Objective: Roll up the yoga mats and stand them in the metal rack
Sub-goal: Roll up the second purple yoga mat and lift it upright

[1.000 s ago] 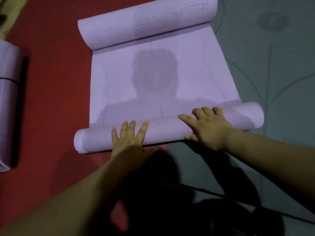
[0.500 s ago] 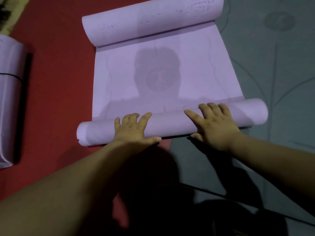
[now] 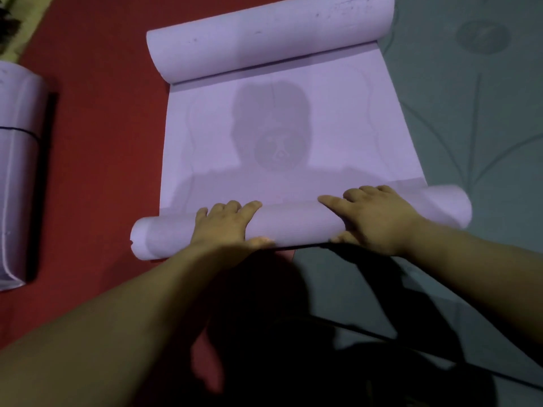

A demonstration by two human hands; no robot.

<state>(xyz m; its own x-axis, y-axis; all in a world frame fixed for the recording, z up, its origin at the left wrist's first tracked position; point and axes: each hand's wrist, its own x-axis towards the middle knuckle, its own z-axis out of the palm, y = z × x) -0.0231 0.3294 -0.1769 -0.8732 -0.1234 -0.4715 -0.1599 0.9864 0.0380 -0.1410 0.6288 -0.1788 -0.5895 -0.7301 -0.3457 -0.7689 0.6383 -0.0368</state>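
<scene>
Curled over near roll (image 3: 296,223) of mat (image 3: 338,127): L hand (image 3: 224,223) & R hand (image 3: 374,220), fingers (image 3: 235,206) on top, thumbs at near side, gripping it. Mat lies on floor (image 3: 97,142), mid part flat, far end (image 3: 264,39) also rolled. 2nd rolled mat (image 3: 17,177) lies at left, well apart.

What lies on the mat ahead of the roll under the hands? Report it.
Nothing visible lies on the flat stretch ahead of the near roll, which the left hand and right hand grip; only a shadow falls there. Beyond it sits the curled far roll, which the near roll would meet.
</scene>
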